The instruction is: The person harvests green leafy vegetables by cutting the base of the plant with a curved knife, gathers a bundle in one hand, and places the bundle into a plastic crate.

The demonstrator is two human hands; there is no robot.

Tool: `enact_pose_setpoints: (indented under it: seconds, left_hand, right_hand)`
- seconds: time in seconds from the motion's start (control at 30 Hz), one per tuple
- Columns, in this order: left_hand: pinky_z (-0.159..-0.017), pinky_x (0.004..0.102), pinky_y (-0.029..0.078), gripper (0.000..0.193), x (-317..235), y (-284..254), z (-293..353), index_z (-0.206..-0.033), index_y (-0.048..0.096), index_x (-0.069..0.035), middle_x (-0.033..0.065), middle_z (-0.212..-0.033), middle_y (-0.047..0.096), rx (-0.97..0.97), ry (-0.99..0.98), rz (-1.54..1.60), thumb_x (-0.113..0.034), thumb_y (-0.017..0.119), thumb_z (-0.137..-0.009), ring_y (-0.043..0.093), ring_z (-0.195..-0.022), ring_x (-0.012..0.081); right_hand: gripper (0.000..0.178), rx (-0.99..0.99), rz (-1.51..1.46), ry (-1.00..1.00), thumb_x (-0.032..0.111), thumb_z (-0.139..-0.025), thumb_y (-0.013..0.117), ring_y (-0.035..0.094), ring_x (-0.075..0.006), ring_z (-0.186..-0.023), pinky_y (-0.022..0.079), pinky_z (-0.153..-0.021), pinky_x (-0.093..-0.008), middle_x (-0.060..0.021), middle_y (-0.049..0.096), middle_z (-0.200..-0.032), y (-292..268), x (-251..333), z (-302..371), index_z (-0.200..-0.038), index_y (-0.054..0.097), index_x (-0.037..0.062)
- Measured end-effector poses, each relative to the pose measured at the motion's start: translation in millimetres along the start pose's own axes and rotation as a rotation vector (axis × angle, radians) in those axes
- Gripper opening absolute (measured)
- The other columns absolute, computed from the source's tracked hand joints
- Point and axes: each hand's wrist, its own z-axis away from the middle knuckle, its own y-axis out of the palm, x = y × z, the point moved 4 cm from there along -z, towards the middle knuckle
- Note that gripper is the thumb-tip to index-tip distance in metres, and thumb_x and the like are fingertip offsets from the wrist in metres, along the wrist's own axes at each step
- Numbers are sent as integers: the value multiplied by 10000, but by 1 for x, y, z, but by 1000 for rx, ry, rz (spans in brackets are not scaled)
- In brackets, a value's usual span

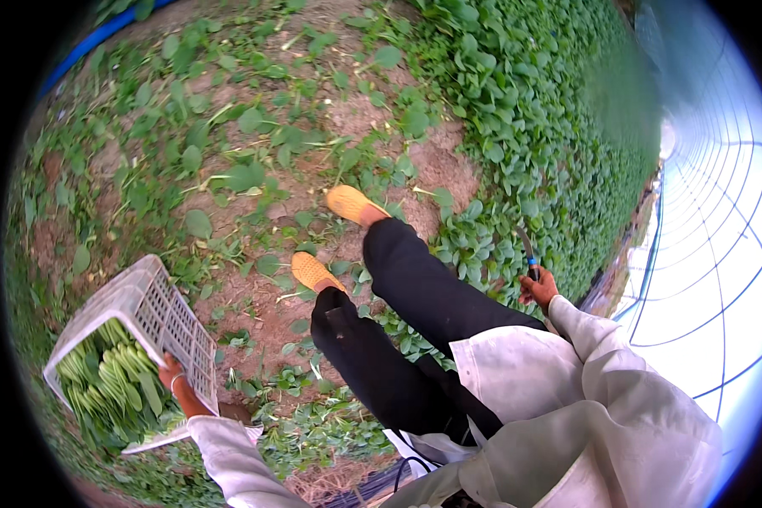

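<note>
Gripping the edge of the crate [173, 309] at near left, your left hand [171, 372] is closed beside the greens [114, 372] inside it. Your right hand [540, 289] is wrapped around the handle of the knife [531, 256], blade pointing far; the crop [516, 110] spreads far right, your shoes [315, 271] between crate and crop.

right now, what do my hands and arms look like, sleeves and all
Your left hand and right hand are gloveless. Both arms wear long, loose, creased off-white sleeves. A thin pale band circles the left wrist; none shows on the right.
</note>
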Motion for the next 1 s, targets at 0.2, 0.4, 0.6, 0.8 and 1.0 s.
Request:
enact_pose_setpoints:
  seconds: [0.2, 0.4, 0.6, 0.8, 1.0]
  left_hand:
    - [-586, 334, 466, 497, -6, -15, 5, -999, 623, 38, 95, -747, 630, 193, -209, 188, -442, 641, -872, 574, -629, 183]
    - [-579, 339, 432, 409, -69, 11, 54, -959, 622, 3, 85, -767, 645, 248, -255, -9, -401, 615, -890, 555, -618, 181]
    - [-640, 315, 438, 259, -178, 49, 147, -1031, 594, -30, 49, -770, 615, 310, -238, 132, -252, 628, -903, 558, -670, 163]
    - [-639, 328, 447, 200, -269, 106, 227, -959, 627, -40, 61, -733, 608, 321, -216, 229, -212, 659, -861, 557, -656, 177]
    - [-608, 306, 445, 188, -382, 234, 375, -807, 658, -25, 53, -704, 625, 503, -133, 76, -213, 671, -813, 567, -661, 166]
  right_hand:
    - [213, -106, 11, 132, 148, -858, 648, 598, -187, -496, 470, -415, -324, -77, 600, -657, -42, -117, -25, -1000, 524, 49]
    - [158, -89, 116, -24, 120, -821, 677, 415, -91, -604, 373, -560, -273, 20, 474, -660, -62, -230, -72, -850, 539, 50]
    - [154, 12, -70, 224, 113, -860, 654, 498, -128, -519, 412, -471, -299, -41, 550, -641, -80, -249, -87, -859, 509, 60]
    - [152, 62, -286, 402, 133, -876, 615, 614, -211, -485, 498, -409, -331, -85, 573, -646, -150, -301, -132, -904, 482, 64]
    - [173, -61, -371, 421, 170, -878, 620, 585, -195, -447, 472, -370, -328, -66, 541, -614, -198, -376, -147, -944, 479, 94]
